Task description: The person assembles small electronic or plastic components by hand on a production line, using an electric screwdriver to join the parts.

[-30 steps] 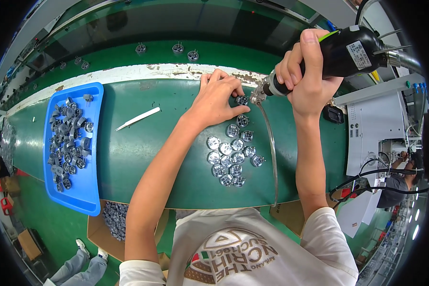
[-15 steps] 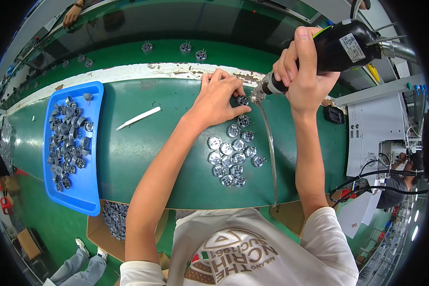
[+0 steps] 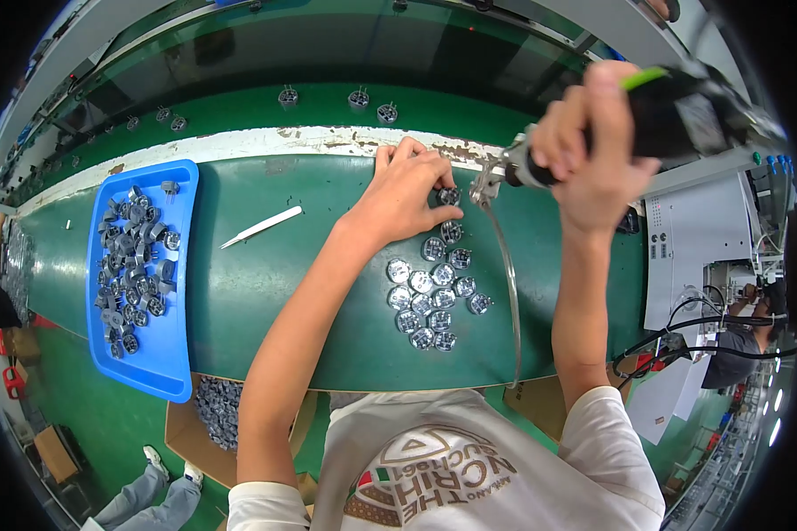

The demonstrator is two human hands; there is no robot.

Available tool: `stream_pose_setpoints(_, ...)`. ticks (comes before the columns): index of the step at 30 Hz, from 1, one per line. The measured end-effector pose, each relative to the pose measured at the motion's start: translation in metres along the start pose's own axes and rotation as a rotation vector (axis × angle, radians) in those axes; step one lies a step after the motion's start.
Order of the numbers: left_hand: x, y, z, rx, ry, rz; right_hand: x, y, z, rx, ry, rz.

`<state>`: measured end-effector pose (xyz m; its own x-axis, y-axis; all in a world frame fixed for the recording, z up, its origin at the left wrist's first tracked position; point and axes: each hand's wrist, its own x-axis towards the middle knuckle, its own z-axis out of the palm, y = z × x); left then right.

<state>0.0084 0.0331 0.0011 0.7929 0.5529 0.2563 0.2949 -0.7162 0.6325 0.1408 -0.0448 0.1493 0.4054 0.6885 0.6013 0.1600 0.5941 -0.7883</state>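
Observation:
My left hand (image 3: pixel 405 196) is closed, thumb and fingers around a small round grey electronic part (image 3: pixel 449 196) with metal pins, at the top of a cluster. My right hand (image 3: pixel 598 150), smeared by motion, grips a black hand-held tool (image 3: pixel 673 119) with a metal head (image 3: pixel 487 181). The tool's head sits just right of the held part, apart from it. A clear thin tube (image 3: pixel 510 283) hangs from that head and runs toward the near edge. Several similar round parts (image 3: pixel 421 281) lie grouped on the green table below my left hand.
A blue tray (image 3: pixel 182 283) full of loose grey parts stands at left, beside white tweezers (image 3: pixel 261 227). Past the worn white ledge (image 3: pixel 301 137), more parts (image 3: pixel 359 98) sit on a green belt. A cardboard box (image 3: pixel 179 434) of parts is below. Cables (image 3: pixel 682 332) hang at right.
My right hand and the tool have moved to the right, and the tool's head has drawn away from the held part. My left hand stays on the part.

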Motion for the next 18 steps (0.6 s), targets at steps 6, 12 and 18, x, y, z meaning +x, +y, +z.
stream_pose_setpoints(6,0.004,0.011,-0.028,-0.075,-0.181,-0.020,0.009,-0.021,-0.026,0.154,-0.025,-0.103)
stream_pose_setpoints(12,0.042,-0.032,-0.027,0.108,0.374,-0.201,0.012,-0.015,-0.021,0.143,0.026,-0.139)
stream_pose_setpoints(18,0.060,-0.052,-0.017,0.211,0.358,-0.277,0.011,-0.013,-0.021,0.138,0.024,-0.150)
